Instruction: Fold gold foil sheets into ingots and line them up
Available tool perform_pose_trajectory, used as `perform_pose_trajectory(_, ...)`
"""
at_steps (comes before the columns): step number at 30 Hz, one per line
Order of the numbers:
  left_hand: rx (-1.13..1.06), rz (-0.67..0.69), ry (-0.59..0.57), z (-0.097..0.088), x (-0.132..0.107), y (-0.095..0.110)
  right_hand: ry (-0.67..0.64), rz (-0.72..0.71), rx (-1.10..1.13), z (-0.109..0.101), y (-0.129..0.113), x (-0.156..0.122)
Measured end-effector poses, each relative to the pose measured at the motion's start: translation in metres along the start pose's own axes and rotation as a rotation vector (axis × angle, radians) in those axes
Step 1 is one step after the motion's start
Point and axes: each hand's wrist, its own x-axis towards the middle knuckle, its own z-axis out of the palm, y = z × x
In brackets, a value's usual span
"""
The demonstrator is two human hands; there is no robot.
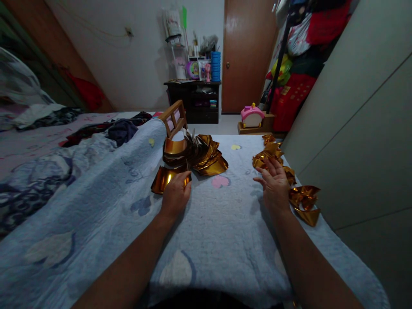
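My left hand (176, 194) is closed at the right end of a curved, shiny gold foil sheet (163, 177), fingers bent over its edge. Just behind it, more gold foil sheets (210, 162) lie fanned out in a layered pile. On the right, my right hand (276, 185) is open with its fingers apart and nothing visible in them. Past its fingertips sits a cluster of folded gold foil pieces (268, 152), partly covered by the hand. Another folded gold foil piece (304, 196) rests beside the right wrist, near the bed's edge.
The foil lies on a light blue quilt (222, 236) with heart shapes. A wooden rail (174, 116) stands behind the left pile. Rumpled clothes (122, 128) lie at left. A pale cabinet (363, 128) borders the right side. A pink toy (252, 116) stands beyond the bed.
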Motion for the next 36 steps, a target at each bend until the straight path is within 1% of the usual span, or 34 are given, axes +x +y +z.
perform_pose_trajectory(7, 0.032, -0.077, -0.005, 0.003, 0.001, -0.004, 0.022, -0.048, -0.022, -0.006, 0.012, 0.007)
perform_pose_trajectory(11, 0.021, -0.1, -0.017, 0.004, 0.002, -0.005, 0.025, -0.049, -0.024, -0.006, 0.012, 0.007)
perform_pose_trajectory(15, 0.054, -0.09, -0.029, 0.004, 0.003, -0.004, -0.053, -0.026, -0.055, -0.003, 0.011, 0.001)
perform_pose_trajectory(21, 0.14, -0.079, -0.072, 0.002, 0.005, -0.002, -0.162, 0.025, -0.102, 0.0, 0.016, -0.003)
perform_pose_trajectory(28, 0.151, -0.146, -0.034, -0.001, 0.005, 0.0, -0.211, 0.043, -0.128, 0.0, 0.017, -0.004)
perform_pose_trajectory(32, 0.169, -0.187, -0.038, -0.002, 0.005, 0.002, -0.234, 0.04, -0.137, 0.0, 0.018, -0.004)
perform_pose_trajectory(36, 0.165, -0.23, -0.031, -0.003, 0.005, 0.002, -0.258, 0.073, -0.144, 0.0, 0.016, -0.004)
